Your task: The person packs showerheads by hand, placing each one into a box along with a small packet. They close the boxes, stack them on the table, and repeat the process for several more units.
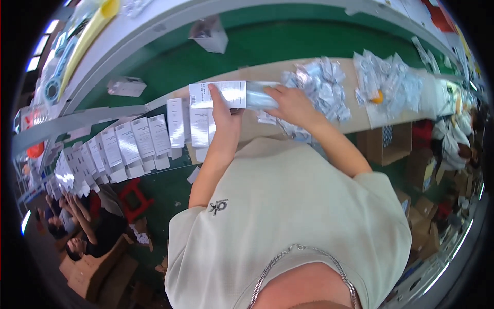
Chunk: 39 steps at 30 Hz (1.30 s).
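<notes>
A small white carton [230,91] with printed sides lies level above the bench, and my left hand [225,117] is closed around it, thumb on top. At its right end is a clear, pale-blue plastic packet [257,96], lined up with the carton's end. My right hand [292,106] grips that packet by its right part, fingertips on top. Whether the packet's end is inside the carton I cannot tell. Just below the carton stand more white boxes [198,126], close to my left wrist. Beyond my right hand lies a heap of clear-wrapped packets [324,85].
A row of white boxes [126,141] runs along the bench to the left. Another pile of packets [386,77] lies right, with an orange round thing [377,97]. A metal rail [77,123] crosses at left. An open cardboard box [393,147] is below. Other people sit at lower left.
</notes>
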Motion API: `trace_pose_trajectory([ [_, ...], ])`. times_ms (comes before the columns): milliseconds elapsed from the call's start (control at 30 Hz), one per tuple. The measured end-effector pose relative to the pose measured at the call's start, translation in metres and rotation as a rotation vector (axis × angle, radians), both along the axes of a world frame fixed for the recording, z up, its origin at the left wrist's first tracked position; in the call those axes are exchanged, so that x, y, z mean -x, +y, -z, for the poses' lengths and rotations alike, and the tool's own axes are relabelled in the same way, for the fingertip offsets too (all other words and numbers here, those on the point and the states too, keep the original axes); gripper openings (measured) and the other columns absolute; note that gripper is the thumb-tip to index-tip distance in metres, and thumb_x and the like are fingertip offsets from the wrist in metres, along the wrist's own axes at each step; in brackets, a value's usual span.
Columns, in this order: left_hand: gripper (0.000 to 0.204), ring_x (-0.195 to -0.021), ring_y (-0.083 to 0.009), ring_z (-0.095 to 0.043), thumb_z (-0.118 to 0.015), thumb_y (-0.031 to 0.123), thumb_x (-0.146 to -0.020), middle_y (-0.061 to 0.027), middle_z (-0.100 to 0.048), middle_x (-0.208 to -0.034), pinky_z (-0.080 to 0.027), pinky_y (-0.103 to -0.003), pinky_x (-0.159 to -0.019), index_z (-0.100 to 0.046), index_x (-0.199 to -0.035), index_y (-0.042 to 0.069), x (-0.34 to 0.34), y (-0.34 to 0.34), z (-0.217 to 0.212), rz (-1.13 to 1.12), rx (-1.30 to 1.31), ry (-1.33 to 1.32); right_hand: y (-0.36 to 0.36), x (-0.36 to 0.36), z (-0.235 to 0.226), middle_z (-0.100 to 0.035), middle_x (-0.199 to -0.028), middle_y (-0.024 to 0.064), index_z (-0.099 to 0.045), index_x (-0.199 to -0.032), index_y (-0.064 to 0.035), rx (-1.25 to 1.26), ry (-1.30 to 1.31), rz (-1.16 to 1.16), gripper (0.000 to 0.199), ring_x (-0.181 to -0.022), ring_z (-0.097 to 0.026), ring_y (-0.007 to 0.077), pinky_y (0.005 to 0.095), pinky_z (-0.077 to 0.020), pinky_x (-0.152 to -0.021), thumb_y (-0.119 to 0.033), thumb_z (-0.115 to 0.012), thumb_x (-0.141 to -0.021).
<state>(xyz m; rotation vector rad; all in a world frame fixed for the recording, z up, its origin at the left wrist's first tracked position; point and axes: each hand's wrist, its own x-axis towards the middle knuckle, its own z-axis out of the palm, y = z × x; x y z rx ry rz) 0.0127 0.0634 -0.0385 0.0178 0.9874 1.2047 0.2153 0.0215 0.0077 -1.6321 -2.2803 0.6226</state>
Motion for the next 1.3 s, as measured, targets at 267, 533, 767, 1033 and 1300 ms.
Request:
trace_pose_trajectory([
  [267, 0.062, -0.122, -0.0339, -0.052, -0.057, 0.06, -0.093, -0.0093, -0.056, -0.132, -0.042, -0.056, -0.105, -0.05, -0.137, 0.017, 0.019, -0.009, 0.0, -0.047, 0.03, -0.022, 0.0, -0.048, 0.07, -0.066, -0.103, 0.0134, -0.069, -0.102, -0.0015, -0.052, 0.745, 0.553, 0.028, -0.08, -0.066, 0.0271, 0.0381, -0.0542, -0.07, -0.02, -0.075, -0.082],
  [533, 0.059, -0.126, -0.032, -0.051, -0.057, 0.058, -0.094, -0.0075, -0.055, -0.136, -0.042, -0.057, -0.106, -0.048, -0.139, 0.021, 0.009, -0.008, 0.011, -0.115, 0.2, 0.013, 0.021, -0.105, 0.127, -0.068, -0.083, 0.0136, -0.068, -0.091, -0.0021, -0.446, 0.075, 0.498, 0.024, -0.065, -0.064, 0.0265, 0.0358, -0.0503, -0.058, -0.023, -0.076, -0.084],
  [767, 0.054, -0.122, -0.0277, -0.056, -0.057, 0.054, -0.096, -0.0046, -0.059, -0.131, -0.044, -0.052, -0.105, -0.048, -0.137, 0.02, -0.002, -0.01, 0.02, -0.125, 0.162, -0.068, 0.004, -0.024, 0.031, -0.063, -0.075, 0.0031, -0.065, -0.088, 0.0002, 0.37, 0.801, 0.396, 0.016, -0.06, -0.059, 0.0081, 0.0256, -0.0482, -0.055, -0.014, -0.071, -0.092],
  [1033, 0.049, -0.114, -0.0249, -0.062, -0.055, 0.049, -0.099, -0.0049, -0.062, -0.124, -0.049, -0.047, -0.099, -0.05, -0.134, 0.015, -0.013, -0.02, 0.018, -0.1, 0.1, 0.005, 0.025, 0.029, 0.042, -0.069, -0.092, 0.005, -0.064, -0.115, 0.004, 0.58, 1.123, 0.296, 0.028, -0.084, -0.065, 0.0105, 0.0252, -0.0526, -0.076, -0.012, -0.07, -0.092],
  [1300, 0.051, -0.11, -0.0219, -0.062, -0.052, 0.047, -0.101, -0.0081, -0.062, -0.121, -0.051, -0.039, -0.095, -0.05, -0.131, 0.006, -0.013, -0.019, 0.021, -0.203, -0.07, 0.013, 0.026, 0.062, 0.024, -0.07, -0.108, 0.0082, -0.061, -0.124, 0.0036, 0.616, 1.105, 0.339, 0.036, -0.099, -0.065, 0.0128, 0.0277, -0.052, -0.087, -0.014, -0.068, -0.094],
])
